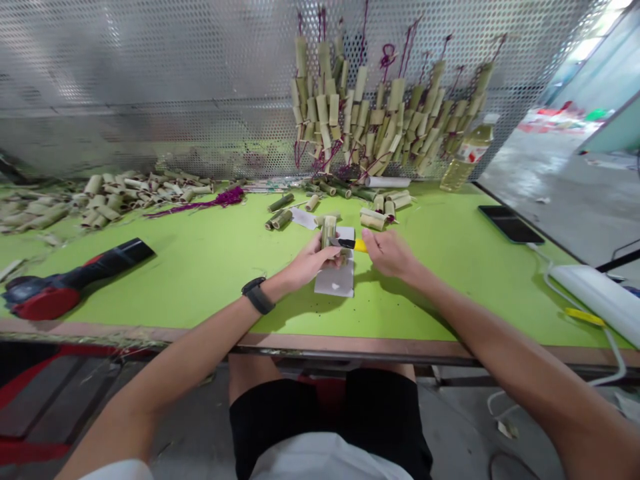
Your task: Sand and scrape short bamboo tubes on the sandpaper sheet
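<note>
My left hand (320, 256) is wrapped round a short bamboo piece (329, 230), which stands roughly upright over a pale sheet (334, 283) on the green table. My right hand (389, 252) grips the yellow handle of a knife (360, 246). The knife's dark front part points left and its tip is at the bamboo, close to my left thumb. Small dark specks lie on the table below the sheet. Cut bamboo pieces (373, 219) lie just beyond my hands.
Bamboo strands (395, 100) hang on the mesh panel behind. Left lie a bamboo pile (145, 190), purple string (230, 196) and a red-black power tool (75, 280). Right are an oil bottle (467, 157), a phone (510, 224) and a white power strip (595, 297) with cable.
</note>
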`<state>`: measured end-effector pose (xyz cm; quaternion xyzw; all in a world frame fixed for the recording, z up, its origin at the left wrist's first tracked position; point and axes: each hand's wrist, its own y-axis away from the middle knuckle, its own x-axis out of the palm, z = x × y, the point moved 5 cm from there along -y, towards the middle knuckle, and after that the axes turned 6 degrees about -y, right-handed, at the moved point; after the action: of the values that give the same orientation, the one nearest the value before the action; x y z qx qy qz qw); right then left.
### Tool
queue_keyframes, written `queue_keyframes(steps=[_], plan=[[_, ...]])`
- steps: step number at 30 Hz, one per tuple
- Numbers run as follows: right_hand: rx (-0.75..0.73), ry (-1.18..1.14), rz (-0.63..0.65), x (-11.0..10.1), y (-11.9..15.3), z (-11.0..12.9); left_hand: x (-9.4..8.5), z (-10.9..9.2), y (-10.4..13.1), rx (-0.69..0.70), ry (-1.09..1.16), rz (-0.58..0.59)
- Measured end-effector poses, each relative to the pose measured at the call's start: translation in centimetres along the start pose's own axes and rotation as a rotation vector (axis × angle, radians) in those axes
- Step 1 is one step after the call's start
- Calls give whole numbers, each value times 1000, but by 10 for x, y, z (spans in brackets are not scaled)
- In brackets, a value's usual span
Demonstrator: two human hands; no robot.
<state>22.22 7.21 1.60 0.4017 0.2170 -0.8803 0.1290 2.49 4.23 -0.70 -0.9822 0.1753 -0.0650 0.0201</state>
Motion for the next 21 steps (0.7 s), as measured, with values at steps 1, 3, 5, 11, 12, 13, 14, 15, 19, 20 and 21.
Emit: queue_keyframes(steps=[1,3,5,11,12,13,14,15,19,20,21], plan=[[-17,-7,9,1,0,0,0,0,0,-3,-10,9],[-43,-18,25,2,0,0,-1,-1,1,-2,-46,21],[-47,-17,35,4,0,0,-1,-1,2,18,-105,35],[7,-18,44,7,2,-3,2,-6,5,108,-296,81],[5,-12,27,7,3,-3,3,-7,6,118,-312,90],[-1,-5,4,7,4,-2,3,-7,7,126,-323,99],[-8,7,-24,7,5,-1,4,-7,8,129,-328,107],[-13,21,-52,7,6,0,3,-7,9,128,-329,114],[3,64,-113,7,7,4,-1,-7,10,103,-312,114],[9,70,-119,7,7,5,-2,-7,10,96,-305,113],[11,78,-126,6,7,7,-2,-7,10,89,-297,112]])
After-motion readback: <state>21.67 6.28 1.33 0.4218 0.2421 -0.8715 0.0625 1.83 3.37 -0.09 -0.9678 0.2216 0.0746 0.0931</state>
